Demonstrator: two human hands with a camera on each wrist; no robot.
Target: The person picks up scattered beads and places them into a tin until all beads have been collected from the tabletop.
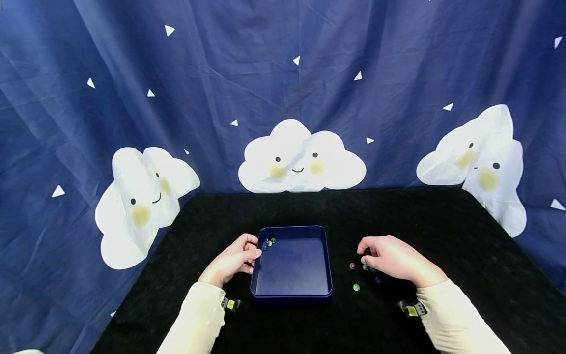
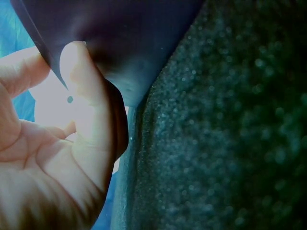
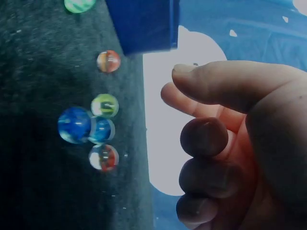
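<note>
A dark blue square tray (image 1: pixel 292 297) sits on the black cloth, with several small marbles (image 1: pixel 265 247) in its far left corner. My left hand (image 1: pixel 235 258) grips the tray's left wall between thumb and fingers; the left wrist view shows the thumb (image 2: pixel 79 72) against the wall near the rim. To the right of the tray, my right hand (image 1: pixel 393 258) hovers over loose marbles, its fingers loosely bent and nothing seen between them. Below it in the right wrist view lie a large blue marble (image 3: pixel 75 125), a yellow-green marble (image 3: pixel 105 105) and a red-and-white marble (image 3: pixel 103 158).
An orange-brown marble (image 1: pixel 352 266) and a green marble (image 1: pixel 356 287) lie between the tray and my right hand. Black cloth (image 1: pixel 292 209) covers the table. Behind it hangs a blue curtain (image 1: pixel 265 88) printed with white clouds.
</note>
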